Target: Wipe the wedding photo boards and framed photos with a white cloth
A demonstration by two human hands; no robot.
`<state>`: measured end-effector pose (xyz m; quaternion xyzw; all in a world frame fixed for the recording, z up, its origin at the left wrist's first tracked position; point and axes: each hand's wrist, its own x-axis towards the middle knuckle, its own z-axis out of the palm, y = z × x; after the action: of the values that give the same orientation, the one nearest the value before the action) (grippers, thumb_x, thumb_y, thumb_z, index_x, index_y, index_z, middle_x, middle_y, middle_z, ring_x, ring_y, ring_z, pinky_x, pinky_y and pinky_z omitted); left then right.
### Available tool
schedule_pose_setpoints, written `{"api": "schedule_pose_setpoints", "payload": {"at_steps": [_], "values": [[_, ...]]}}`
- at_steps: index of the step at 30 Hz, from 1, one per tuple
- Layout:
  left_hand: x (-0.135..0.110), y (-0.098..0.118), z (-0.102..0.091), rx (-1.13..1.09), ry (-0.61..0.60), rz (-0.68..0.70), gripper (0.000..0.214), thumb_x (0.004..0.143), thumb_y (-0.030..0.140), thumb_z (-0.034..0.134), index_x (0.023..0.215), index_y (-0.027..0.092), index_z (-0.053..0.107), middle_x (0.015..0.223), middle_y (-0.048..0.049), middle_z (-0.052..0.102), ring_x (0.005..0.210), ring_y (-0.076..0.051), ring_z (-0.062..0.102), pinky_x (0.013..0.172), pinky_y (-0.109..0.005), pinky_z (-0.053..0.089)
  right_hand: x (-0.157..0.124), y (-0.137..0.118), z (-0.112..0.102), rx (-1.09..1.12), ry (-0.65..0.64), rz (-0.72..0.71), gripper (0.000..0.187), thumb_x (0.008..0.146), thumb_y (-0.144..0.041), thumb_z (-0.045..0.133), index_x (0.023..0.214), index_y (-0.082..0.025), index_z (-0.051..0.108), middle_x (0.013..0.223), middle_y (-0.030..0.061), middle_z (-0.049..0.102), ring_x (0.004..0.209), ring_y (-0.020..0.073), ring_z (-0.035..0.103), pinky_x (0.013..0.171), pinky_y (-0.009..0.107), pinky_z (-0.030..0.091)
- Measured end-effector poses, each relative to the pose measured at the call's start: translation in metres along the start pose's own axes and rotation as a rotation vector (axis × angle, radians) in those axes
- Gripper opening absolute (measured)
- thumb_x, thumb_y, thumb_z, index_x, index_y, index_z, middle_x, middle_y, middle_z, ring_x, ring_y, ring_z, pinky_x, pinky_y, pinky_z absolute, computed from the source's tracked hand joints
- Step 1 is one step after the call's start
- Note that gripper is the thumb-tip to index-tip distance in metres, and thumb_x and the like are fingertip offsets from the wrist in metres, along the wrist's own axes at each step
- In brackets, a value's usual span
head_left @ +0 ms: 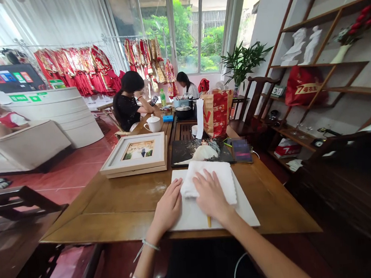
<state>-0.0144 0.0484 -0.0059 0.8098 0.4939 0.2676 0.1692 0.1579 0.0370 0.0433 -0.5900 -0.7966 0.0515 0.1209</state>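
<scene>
A white board (244,211) lies flat near the table's front edge, with a folded white towel (223,181) on its upper part. My right hand (211,195) rests palm down on the towel, fingers spread. Below that palm, the end of a slim yellowish stick (209,222) pokes out over the board; its other end is hidden. Along the board's left side lies my left hand (168,206), fingers stretched forward, its fingertips beside the towel's left corner.
Behind the board are a dark photo panel (178,152) and a phone (241,151). Framed pictures (110,165) are stacked left on the wooden table (114,210). A red-and-tan paper bag (217,114) and white lidded cup (153,123) stand farther back. Two people sit at the far end.
</scene>
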Motion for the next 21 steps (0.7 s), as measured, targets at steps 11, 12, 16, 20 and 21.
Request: {"api": "schedule_pose_setpoints", "payload": {"at_steps": [11, 12, 16, 20, 21], "values": [[0.0, 0.0, 0.0, -0.046, -0.004, -0.008, 0.04, 0.093, 0.021, 0.034, 0.13, 0.021, 0.051, 0.145, -0.0053, 0.045, 0.138, -0.019, 0.034, 0.112, -0.041, 0.032, -0.102, -0.025, -0.01, 0.187, -0.314, -0.297, 0.076, 0.067, -0.016, 0.051, 0.142, -0.015, 0.037, 0.153, 0.0102, 0.024, 0.142, 0.0335, 0.006, 0.115, 0.053, 0.002], [0.0, 0.0, 0.001, -0.04, 0.0, 0.0, 0.041, 0.093, 0.02, 0.034, 0.13, 0.021, 0.051, 0.144, -0.005, 0.045, 0.138, -0.019, 0.034, 0.113, -0.04, 0.032, -0.104, -0.018, -0.015, 0.21, -0.327, -0.316, 0.08, 0.063, -0.014, 0.049, 0.142, -0.019, 0.038, 0.153, 0.0056, 0.027, 0.142, 0.0298, 0.007, 0.116, 0.05, 0.002], [0.0, -0.003, 0.002, 0.004, 0.0, 0.014, 0.042, 0.093, 0.017, 0.033, 0.13, 0.019, 0.051, 0.143, -0.0054, 0.046, 0.138, -0.018, 0.034, 0.114, -0.039, 0.03, -0.091, 0.009, -0.03, 0.213, -0.279, -0.201, 0.089, 0.053, -0.005, 0.041, 0.139, -0.03, 0.041, 0.149, -0.0078, 0.035, 0.142, 0.0182, 0.012, 0.117, 0.045, 0.004], [0.0, -0.005, 0.002, 0.024, 0.003, 0.023, 0.042, 0.093, 0.018, 0.032, 0.13, 0.02, 0.051, 0.144, -0.0044, 0.046, 0.138, -0.017, 0.034, 0.114, -0.038, 0.03, -0.051, 0.033, -0.029, 0.176, -0.213, -0.076, 0.085, 0.057, -0.004, 0.041, 0.138, -0.028, 0.043, 0.148, -0.0043, 0.037, 0.142, 0.0212, 0.014, 0.115, 0.048, 0.007], [-0.001, -0.005, 0.002, 0.024, 0.004, 0.027, 0.041, 0.093, 0.018, 0.032, 0.13, 0.021, 0.05, 0.144, -0.0041, 0.046, 0.138, -0.017, 0.034, 0.114, -0.038, 0.03, -0.039, 0.037, -0.026, 0.167, -0.2, -0.05, 0.083, 0.059, -0.004, 0.042, 0.139, -0.028, 0.042, 0.149, -0.0033, 0.035, 0.142, 0.0221, 0.015, 0.115, 0.05, 0.008]]}}
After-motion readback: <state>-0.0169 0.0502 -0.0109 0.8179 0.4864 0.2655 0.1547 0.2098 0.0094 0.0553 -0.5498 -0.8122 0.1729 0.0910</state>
